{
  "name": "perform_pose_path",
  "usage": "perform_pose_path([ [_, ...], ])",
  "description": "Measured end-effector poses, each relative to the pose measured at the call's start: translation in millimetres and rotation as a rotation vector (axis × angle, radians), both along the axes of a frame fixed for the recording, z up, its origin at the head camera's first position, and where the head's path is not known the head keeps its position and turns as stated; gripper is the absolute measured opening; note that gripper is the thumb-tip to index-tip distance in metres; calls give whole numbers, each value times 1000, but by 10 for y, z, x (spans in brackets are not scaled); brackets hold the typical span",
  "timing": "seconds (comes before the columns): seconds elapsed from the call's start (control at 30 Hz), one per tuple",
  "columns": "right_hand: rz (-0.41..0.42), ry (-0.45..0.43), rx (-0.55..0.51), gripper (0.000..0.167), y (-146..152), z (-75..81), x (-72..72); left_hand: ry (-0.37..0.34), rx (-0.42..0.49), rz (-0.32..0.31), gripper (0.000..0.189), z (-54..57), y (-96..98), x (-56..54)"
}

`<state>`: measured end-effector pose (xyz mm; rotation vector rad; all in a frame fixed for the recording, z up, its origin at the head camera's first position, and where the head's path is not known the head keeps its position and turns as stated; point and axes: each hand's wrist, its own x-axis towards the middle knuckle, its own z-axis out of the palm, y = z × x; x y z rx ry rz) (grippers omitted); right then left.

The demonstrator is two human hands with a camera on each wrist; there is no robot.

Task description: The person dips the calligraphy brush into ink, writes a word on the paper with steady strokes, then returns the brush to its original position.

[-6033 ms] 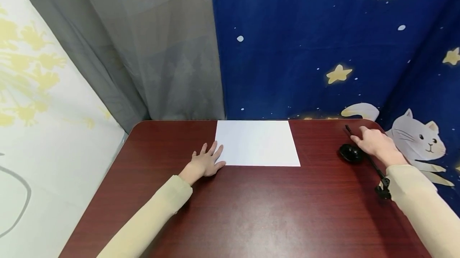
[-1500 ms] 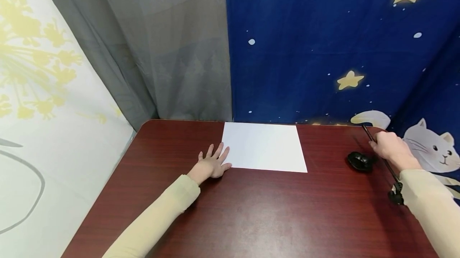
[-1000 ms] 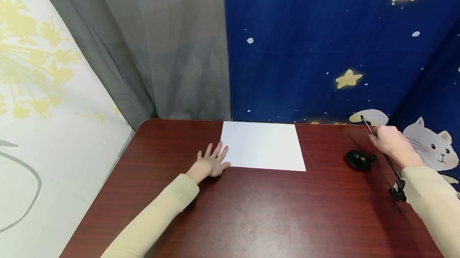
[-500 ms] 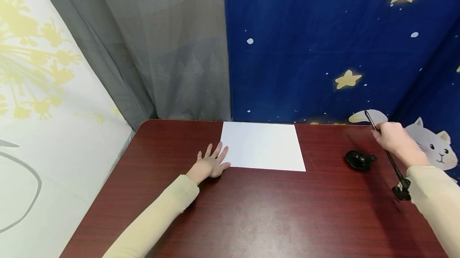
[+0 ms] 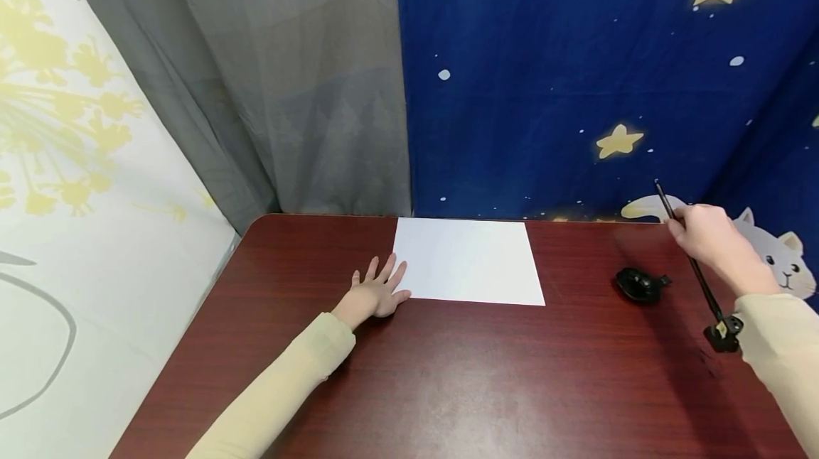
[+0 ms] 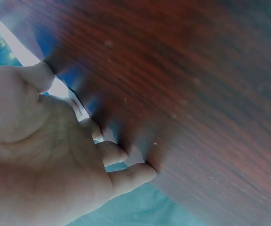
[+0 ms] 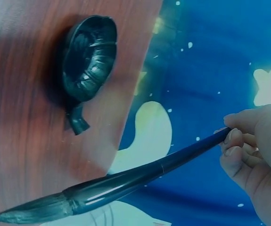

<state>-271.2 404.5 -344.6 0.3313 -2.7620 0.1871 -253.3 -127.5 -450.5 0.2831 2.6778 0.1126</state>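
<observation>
My left hand (image 5: 371, 295) lies with spread fingers at the near left corner of a white sheet of paper (image 5: 470, 260), its fingertips over the sheet's edge. In the left wrist view, that palm and its fingertips (image 6: 140, 176) meet the wood. Far to the right, my right hand (image 5: 710, 235) holds a dark writing brush (image 7: 121, 183) by the handle between thumb and fingers. The brush's pointed bristles are dark. Beside the raised brush, a small black ink dish (image 5: 640, 285) with a fluted rim and short stem handle sits on the table.
The reddish-brown wooden table (image 5: 448, 381) ends at the back against a grey curtain (image 5: 320, 89) and a blue starry curtain (image 5: 512, 89). A white patterned curtain (image 5: 96, 246) hangs at the left. A small black device (image 5: 723, 335) sits at the right wrist.
My right hand has lifted the brush up and to the right, away from the ink dish. The left hand stays at the paper's corner. The head view has shifted slightly.
</observation>
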Motion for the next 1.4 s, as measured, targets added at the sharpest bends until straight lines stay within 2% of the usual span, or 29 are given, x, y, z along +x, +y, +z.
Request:
perform_pose_path([
  [0.23,-4,47,9,17,-65,99,20,-10,-26,10,65,48,18,9],
  [0.47,-15,58,10,19,-112,185,49,4,-5,1,65,81,24,49],
  [0.73,-54,54,-22,20,-193,301,91,-23,-40,7,66,-111,-19,-75],
  [0.83,-65,61,-28,20,-201,325,93,-21,-32,11,66,-148,-27,-100],
  [1.07,-38,127,-27,20,-210,349,91,4,-35,4,67,-158,-20,-93],
  [1.27,-35,138,-40,20,-245,402,121,-14,-46,9,67,-149,-22,-91],
  [1.4,-16,188,-51,20,-262,435,145,-20,-44,14,67,-138,-25,-93],
])
